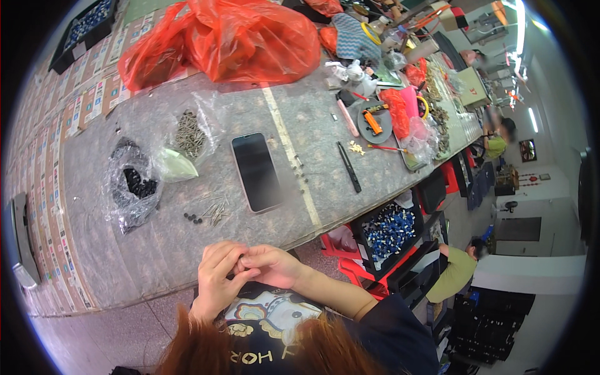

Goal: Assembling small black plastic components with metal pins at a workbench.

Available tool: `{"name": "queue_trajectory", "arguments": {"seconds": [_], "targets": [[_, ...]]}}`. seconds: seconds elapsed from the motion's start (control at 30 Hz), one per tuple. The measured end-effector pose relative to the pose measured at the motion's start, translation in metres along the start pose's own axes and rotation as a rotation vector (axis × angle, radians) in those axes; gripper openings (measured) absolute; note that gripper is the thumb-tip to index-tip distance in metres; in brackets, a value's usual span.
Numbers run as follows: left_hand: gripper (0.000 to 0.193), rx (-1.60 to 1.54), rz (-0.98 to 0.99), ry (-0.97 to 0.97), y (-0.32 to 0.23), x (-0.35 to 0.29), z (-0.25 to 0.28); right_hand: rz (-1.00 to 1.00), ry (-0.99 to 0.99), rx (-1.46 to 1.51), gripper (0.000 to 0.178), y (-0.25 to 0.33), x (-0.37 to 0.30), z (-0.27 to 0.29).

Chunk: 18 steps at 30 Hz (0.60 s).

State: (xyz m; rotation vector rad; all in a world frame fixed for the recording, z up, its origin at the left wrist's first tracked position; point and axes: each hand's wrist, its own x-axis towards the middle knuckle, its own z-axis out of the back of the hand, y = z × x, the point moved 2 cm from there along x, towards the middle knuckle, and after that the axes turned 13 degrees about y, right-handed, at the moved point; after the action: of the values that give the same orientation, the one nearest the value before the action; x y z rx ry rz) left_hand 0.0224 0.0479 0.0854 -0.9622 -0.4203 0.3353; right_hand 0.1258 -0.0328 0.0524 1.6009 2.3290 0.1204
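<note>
1. Silvery pins [216, 212] lie in a loose heap on the grey tabletop [150, 256], near your hands and at about eleven o'clock from them.
2. Their long axes fan out without one shared direction, though several slant towards one o'clock.
3. Your left hand [219, 275] is nearer to that heap than your right hand [275, 265].
4. Black beads [193, 219] sit just beside the pins, between their eight and nine o'clock.
5. Your hands come together at the fingertips, thumbs and fingers bunched; whether they pinch something small, I cannot tell, since the fingers cover it.
6. A dark phone [255, 172] lies at twelve o'clock from your hands, beyond the pins' near edge.
</note>
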Motion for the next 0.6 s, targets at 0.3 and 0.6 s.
{"name": "queue_trajectory", "arguments": {"seconds": [0.3,0.6], "targets": [[0.036,0.019,0.038,-0.010,0.005,-0.015,-0.001,-0.011,-0.060,0.088,0.016,-0.017,0.002,0.003],[0.040,-0.436,0.333,0.054,0.029,-0.004,-0.014,0.085,-0.160,0.018,0.027,0.006,0.003,0.004]]}}
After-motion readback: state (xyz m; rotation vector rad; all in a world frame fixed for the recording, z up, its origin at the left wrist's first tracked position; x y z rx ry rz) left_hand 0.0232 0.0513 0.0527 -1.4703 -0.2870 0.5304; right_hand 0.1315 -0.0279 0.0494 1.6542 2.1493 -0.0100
